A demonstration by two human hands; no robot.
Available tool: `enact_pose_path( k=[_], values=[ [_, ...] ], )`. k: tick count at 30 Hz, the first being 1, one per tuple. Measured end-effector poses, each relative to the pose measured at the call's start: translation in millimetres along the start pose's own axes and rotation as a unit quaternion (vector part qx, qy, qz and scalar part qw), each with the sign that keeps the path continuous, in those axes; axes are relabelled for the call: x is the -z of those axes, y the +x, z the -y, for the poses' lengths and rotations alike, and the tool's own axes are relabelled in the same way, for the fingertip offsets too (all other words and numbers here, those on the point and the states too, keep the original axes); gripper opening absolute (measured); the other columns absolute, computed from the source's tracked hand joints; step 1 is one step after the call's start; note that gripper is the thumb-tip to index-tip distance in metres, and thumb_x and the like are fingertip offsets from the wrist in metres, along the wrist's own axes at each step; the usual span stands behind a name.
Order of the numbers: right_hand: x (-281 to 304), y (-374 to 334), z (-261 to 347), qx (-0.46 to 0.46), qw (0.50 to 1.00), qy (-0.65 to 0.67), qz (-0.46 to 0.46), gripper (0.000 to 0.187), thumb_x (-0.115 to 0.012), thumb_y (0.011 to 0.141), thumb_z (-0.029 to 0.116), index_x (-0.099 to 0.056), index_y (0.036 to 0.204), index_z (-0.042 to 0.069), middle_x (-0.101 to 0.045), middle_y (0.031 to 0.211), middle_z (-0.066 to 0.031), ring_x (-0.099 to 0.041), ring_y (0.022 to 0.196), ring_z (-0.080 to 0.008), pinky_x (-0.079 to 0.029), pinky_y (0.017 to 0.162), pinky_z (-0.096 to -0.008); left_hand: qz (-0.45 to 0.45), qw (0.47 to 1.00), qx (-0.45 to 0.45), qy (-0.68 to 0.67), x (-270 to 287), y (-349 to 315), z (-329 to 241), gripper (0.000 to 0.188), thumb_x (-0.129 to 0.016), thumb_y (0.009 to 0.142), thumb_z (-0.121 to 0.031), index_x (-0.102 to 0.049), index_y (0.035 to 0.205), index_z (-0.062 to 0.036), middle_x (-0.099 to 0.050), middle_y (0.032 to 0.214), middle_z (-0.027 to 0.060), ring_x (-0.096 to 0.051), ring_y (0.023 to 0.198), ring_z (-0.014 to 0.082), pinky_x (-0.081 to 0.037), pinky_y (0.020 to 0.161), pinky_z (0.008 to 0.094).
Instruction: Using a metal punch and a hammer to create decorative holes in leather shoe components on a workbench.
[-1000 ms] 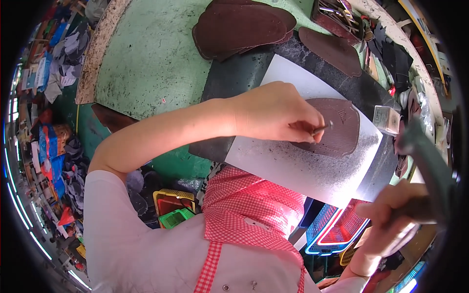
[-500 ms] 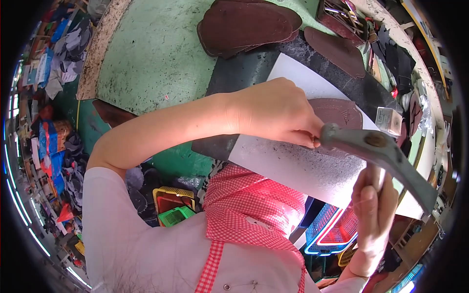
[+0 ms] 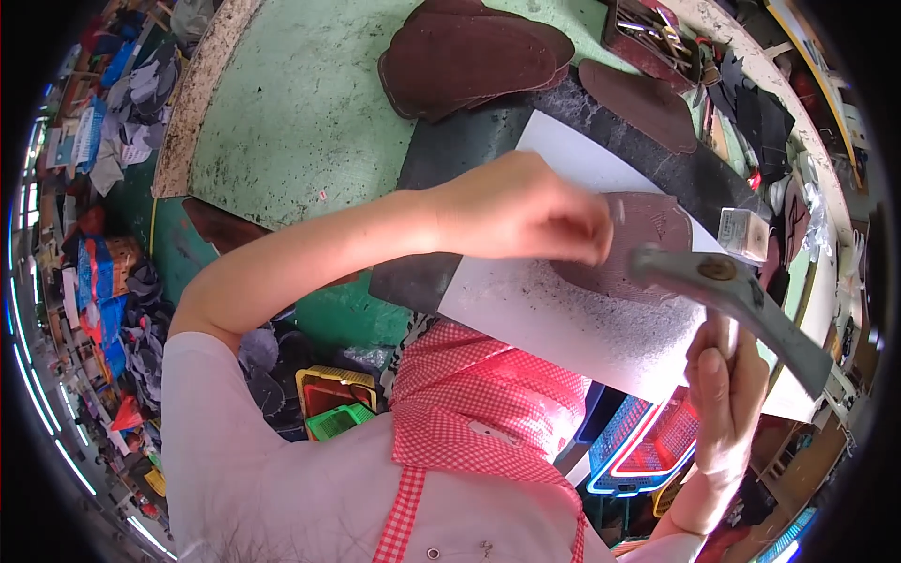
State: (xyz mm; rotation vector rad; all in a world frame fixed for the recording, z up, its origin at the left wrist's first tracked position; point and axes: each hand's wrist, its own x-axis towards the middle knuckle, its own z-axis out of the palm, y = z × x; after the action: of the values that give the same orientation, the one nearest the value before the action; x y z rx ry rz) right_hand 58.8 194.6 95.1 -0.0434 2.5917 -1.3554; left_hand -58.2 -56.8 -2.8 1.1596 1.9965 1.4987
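Observation:
My right hand (image 3: pixel 727 399) is wrapped round the handle of a hammer (image 3: pixel 765 305), whose grey metal head is raised at the right. Beneath the head lies a dark brown, leather-like piece (image 3: pixel 648 225) with rows of fine marks, flat on a white board (image 3: pixel 563 314). My left hand (image 3: pixel 526 211) hovers over this piece's left part, just left of the hammer head. Its fingers are curled together and slightly smeared by motion; whatever they may hold is hidden. Dark specks are scattered over the board near me.
Under the board is a dark slab (image 3: pixel 450 141) on a green tabletop (image 3: pixel 300 103). Behind sit a stack of brown pieces (image 3: pixel 469 56), a single brown piece (image 3: pixel 638 108) and a tool box (image 3: pixel 648 42). A small box (image 3: pixel 744 233) stands right. Below are blue (image 3: pixel 619 455) and yellow (image 3: pixel 314 385) baskets.
My left hand has drawn back a little to the left from the hammer head, uncovering more of the brown piece. The hammer has hardly moved.

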Motion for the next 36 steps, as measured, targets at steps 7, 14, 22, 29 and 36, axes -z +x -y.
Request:
enact_pose_path(
  k=[7, 14, 22, 29, 36],
  values=[
    [27.4, -38.4, -40.3, -0.156, 0.981, 0.059, -0.099, 0.04, -0.049, 0.094, 0.01, -0.048, 0.132, -0.003, -0.054, 0.087, -0.0044, -0.036, 0.056, -0.0008, -0.027, 0.049, -0.0182, -0.02, 0.976, 0.177, -0.124, 8.1, 37.8, -10.5, 0.01, -0.063, 0.09, -0.008, -0.064, 0.096, -0.0004, -0.069, 0.085, 0.0041, -0.065, 0.079, 0.0111, -0.052, 0.072, 0.0231],
    [22.5, -80.7, -75.7, -0.208, 0.97, 0.087, -0.087, 0.026, -0.05, 0.091, 0.004, -0.057, 0.115, -0.004, -0.059, 0.086, -0.0047, -0.044, 0.065, -0.0059, -0.034, 0.056, -0.024, -0.234, 0.958, -0.146, 0.078, -42.0, 180.4, -4.3, 0.008, -0.07, 0.082, -0.018, -0.071, 0.084, -0.0108, -0.071, 0.079, 0.0028, -0.069, 0.071, 0.014, -0.051, 0.068, 0.0265],
    [26.5, -89.7, -93.0, -0.227, 0.956, 0.18, -0.041, 0.041, -0.048, 0.098, 0.012, -0.044, 0.136, -0.002, -0.057, 0.072, -0.003, -0.047, 0.055, -0.0061, -0.036, 0.045, -0.0185, -0.161, 0.94, -0.175, 0.246, -81.2, 236.7, 19.4, 0.012, -0.07, 0.078, -0.028, -0.074, 0.084, -0.0174, -0.071, 0.075, 0.0038, -0.068, 0.068, 0.022, -0.052, 0.067, 0.0347],
    [24.6, -87.3, -98.4, -0.181, 0.97, 0.159, -0.033, 0.039, -0.049, 0.099, 0.015, -0.048, 0.134, 0.001, -0.062, 0.103, -0.0122, -0.049, 0.059, -0.0078, -0.039, 0.049, -0.0231, -0.23, 0.964, -0.129, 0.042, -75.2, 241.9, 5.2, 0.012, -0.073, 0.078, -0.021, -0.073, 0.084, -0.0111, -0.071, 0.076, 0.0054, -0.07, 0.07, 0.0187, -0.053, 0.064, 0.029],
    [20.3, -94.9, -99.8, -0.2, 0.964, 0.163, -0.058, 0.037, -0.055, 0.094, 0.007, -0.049, 0.13, 0.001, -0.063, 0.096, -0.009, -0.048, 0.061, -0.0071, -0.036, 0.051, -0.0227, -0.135, 0.925, -0.222, 0.276, -101.4, 250.0, 11.5, 0.012, -0.07, 0.08, -0.028, -0.074, 0.081, -0.0165, -0.069, 0.07, 0.0013, -0.067, 0.064, 0.0207, -0.051, 0.066, 0.0338]
  ],
)
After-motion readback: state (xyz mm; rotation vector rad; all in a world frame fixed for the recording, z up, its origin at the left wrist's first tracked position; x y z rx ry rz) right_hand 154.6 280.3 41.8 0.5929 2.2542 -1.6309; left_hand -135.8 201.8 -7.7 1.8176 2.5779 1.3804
